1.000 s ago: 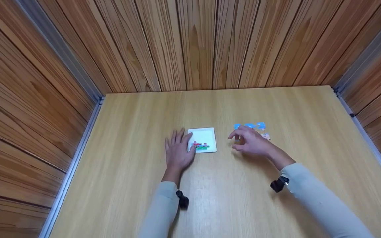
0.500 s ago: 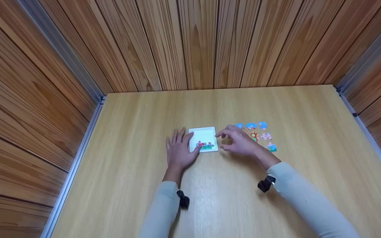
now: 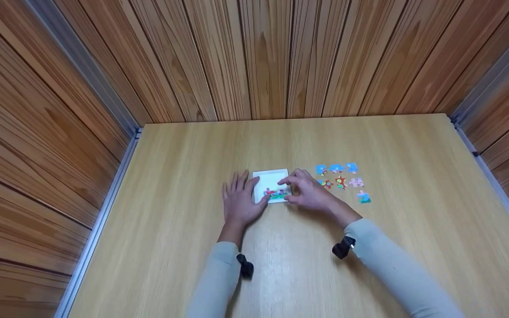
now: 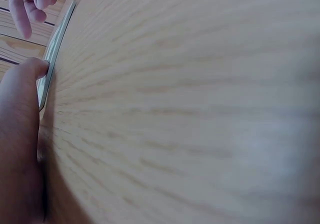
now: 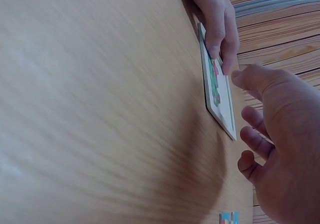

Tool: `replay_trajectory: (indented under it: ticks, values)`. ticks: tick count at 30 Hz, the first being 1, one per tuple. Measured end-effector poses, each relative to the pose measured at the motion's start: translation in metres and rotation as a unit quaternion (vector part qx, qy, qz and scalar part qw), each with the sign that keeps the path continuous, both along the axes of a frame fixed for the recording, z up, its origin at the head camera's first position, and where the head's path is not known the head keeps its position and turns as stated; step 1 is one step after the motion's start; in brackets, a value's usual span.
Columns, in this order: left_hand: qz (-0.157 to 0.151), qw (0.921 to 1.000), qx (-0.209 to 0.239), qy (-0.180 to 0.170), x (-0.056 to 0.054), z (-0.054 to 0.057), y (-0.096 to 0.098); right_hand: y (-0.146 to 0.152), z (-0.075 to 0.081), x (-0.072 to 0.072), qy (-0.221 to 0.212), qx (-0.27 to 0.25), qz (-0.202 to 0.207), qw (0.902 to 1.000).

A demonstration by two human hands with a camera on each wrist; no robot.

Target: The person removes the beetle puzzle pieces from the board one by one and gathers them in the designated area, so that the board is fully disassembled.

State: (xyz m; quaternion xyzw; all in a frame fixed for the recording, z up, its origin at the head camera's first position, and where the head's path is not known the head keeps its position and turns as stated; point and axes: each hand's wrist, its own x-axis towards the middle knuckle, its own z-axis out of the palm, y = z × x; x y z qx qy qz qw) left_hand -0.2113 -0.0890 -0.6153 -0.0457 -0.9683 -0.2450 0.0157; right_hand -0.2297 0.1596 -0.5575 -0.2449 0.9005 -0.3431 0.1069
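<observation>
A white square puzzle tray (image 3: 270,179) lies on the table, with joined green and red jigsaw pieces (image 3: 280,194) along its near side. My left hand (image 3: 242,201) rests palm down at the tray's left, fingers spread, thumb over the edge and near the pieces. In the left wrist view that thumb (image 4: 36,69) lies on the tray's rim. Over the tray's right side hovers my right hand (image 3: 308,192), loosely curved, with a gap between index finger and thumb. The right wrist view shows nothing held by the right hand (image 5: 287,129).
To the right lie several loose jigsaw pieces: a row of blue ones (image 3: 336,168), orange-red ones (image 3: 340,182), a pink one (image 3: 356,182) and a blue-green one (image 3: 363,197). Wooden plank walls (image 3: 263,62) enclose the table (image 3: 184,176) at back and sides.
My right hand has moved left from the loose pieces to the tray, uncovering them. My left thumb and the joined pieces have shifted slightly right in the tray.
</observation>
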Motion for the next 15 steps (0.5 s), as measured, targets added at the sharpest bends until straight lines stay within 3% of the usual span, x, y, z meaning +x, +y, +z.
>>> replay_trajectory:
  ticks: [15]
  values:
    - [-0.001, 1.0000, -0.005, -0.006, 0.000, 0.001, 0.001, -0.010, -0.016, 0.003, -0.002, -0.014, -0.006, 0.9999]
